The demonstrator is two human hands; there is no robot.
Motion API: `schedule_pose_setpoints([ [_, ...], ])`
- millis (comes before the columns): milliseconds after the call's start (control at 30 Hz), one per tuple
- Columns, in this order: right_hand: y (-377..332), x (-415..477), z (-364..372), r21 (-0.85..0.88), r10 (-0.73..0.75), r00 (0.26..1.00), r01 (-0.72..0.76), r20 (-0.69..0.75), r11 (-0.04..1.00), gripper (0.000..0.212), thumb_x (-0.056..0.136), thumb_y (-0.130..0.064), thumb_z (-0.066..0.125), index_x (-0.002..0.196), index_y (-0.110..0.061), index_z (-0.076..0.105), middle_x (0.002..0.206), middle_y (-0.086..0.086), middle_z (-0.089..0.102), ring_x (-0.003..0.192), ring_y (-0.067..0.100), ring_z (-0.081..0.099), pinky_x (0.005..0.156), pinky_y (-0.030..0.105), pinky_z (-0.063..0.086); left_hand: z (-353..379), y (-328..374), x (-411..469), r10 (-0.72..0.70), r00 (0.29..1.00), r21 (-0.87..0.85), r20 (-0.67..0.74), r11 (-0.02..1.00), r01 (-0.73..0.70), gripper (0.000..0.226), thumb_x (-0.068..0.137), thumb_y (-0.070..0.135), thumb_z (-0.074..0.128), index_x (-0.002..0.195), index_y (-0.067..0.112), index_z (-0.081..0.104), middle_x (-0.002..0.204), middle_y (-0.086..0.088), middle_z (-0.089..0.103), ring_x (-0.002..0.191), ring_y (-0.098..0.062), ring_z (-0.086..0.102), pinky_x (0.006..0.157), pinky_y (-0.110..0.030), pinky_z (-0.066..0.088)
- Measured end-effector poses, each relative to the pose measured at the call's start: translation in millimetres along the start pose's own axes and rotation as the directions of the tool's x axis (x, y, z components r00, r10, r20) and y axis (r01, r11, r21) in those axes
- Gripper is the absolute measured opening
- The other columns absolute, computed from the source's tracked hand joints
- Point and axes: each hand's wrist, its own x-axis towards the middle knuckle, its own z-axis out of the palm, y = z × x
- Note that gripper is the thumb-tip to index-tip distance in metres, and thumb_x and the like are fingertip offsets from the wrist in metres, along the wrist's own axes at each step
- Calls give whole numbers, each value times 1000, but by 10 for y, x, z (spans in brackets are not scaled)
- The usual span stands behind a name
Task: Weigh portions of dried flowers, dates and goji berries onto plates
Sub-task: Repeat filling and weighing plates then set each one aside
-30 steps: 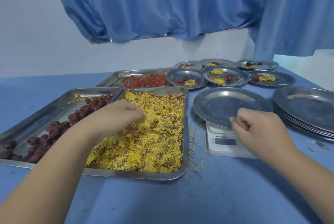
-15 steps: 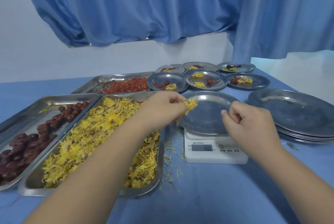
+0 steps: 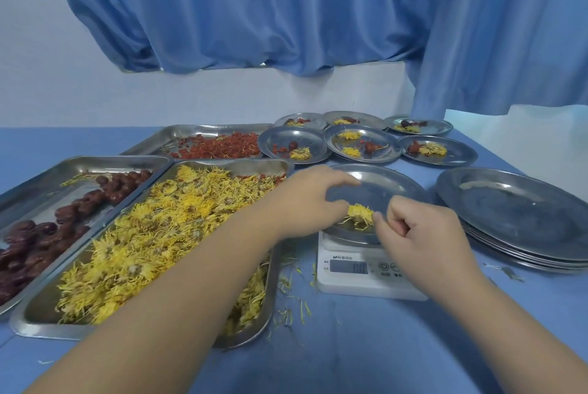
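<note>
Left grip [image 3: 305,202] spread above the flower [image 3: 359,214] on the scale [image 3: 346,279] plate [image 3: 397,190]; right grip [image 3: 416,234] curled against the flower, pinch unclear.

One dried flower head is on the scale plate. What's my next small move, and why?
Probably lift both hands clear, then read the scale. The dried flower lies on the plate, but the left hand hovers right at it and the curled right hand sits at the plate's near rim; either touch could skew the weight. The display is too blurred to read.
</note>
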Motion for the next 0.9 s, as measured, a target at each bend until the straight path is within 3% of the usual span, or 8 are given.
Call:
schedule_pose_setpoints([
  [133, -185, -94, 86, 7, -138, 990, 137, 40, 990, 57, 81, -12, 69, 59, -25, 18, 48, -4, 21, 52, 17, 26, 46, 31, 27, -272, -228, -330, -78, 988, -108, -133, 992, 64, 28, 91, 30, 56, 116, 43, 61, 106, 28, 56, 84, 16, 54, 63, -7, 39],
  [300, -516, -178, 207, 3, -251, 964, 252, 89, 968, 37, 85, -33, 51, 62, -27, 23, 52, -10, 27, 50, 12, 29, 44, 28, 30, -654, -815, -743, -278, 924, -78, -261, 960, 267, 21, 93, 29, 55, 108, 42, 63, 99, 25, 61, 65, 13, 57, 52, -12, 39],
  [400, -608, -210, 271, 3, -269, 950, 272, 161, 962, 28, 87, -40, 45, 64, -25, 40, 58, -11, 39, 54, 9, 38, 45, 31, 40, -923, -1284, -983, -362, 873, 74, -326, 911, 405, 25, 97, 21, 51, 116, 31, 64, 117, 16, 61, 75, 8, 55, 60, -13, 41],
  [500, -592, -200, 295, -8, -258, 942, 266, 212, 964, 30, 88, -44, 41, 70, -24, 54, 65, -13, 46, 58, 6, 44, 49, 31, 44, -1226, -1740, -1264, -480, 808, 269, -341, 774, 573, 31, 96, 12, 45, 116, 20, 67, 122, 3, 65, 85, -13, 62, 67, -22, 45],
  [567, -554, -179, 294, 15, -246, 941, 249, 233, 968, 28, 88, -45, 40, 71, -27, 54, 66, -16, 44, 60, 5, 45, 51, 30, 44, -1368, -1963, -1442, -582, 756, 331, -301, 679, 655, 35, 96, 7, 42, 116, 16, 69, 119, -6, 67, 91, -22, 63, 69, -27, 45],
  [667, -506, -151, 293, 34, -245, 942, 244, 228, 969, 23, 89, -39, 48, 70, -28, 53, 65, -18, 40, 60, 5, 44, 51, 31, 43, -1421, -2139, -1619, -681, 709, 459, -185, 578, 675, 40, 96, 6, 41, 126, 18, 64, 131, -7, 61, 106, -22, 59, 90, -33, 45],
  [800, -455, -154, 310, 50, -238, 942, 233, 238, 971, 18, 87, -29, 58, 69, -25, 58, 64, -17, 43, 60, 5, 46, 52, 33, 45, -1382, -2223, -1673, -785, 616, 473, -71, 517, 713, 49, 93, 2, 40, 133, 22, 58, 138, -8, 55, 116, -24, 55, 105, -40, 41],
  [900, -417, -158, 307, 59, -239, 937, 232, 256, 971, 19, 87, -27, 60, 68, -25, 60, 62, -15, 48, 62, 6, 49, 55, 31, 45, -1401, -2251, -1668, -790, 610, 413, -52, 539, 734, 47, 92, 2, 42, 129, 23, 61, 132, -7, 58, 114, -24, 55, 105, -42, 40],
])
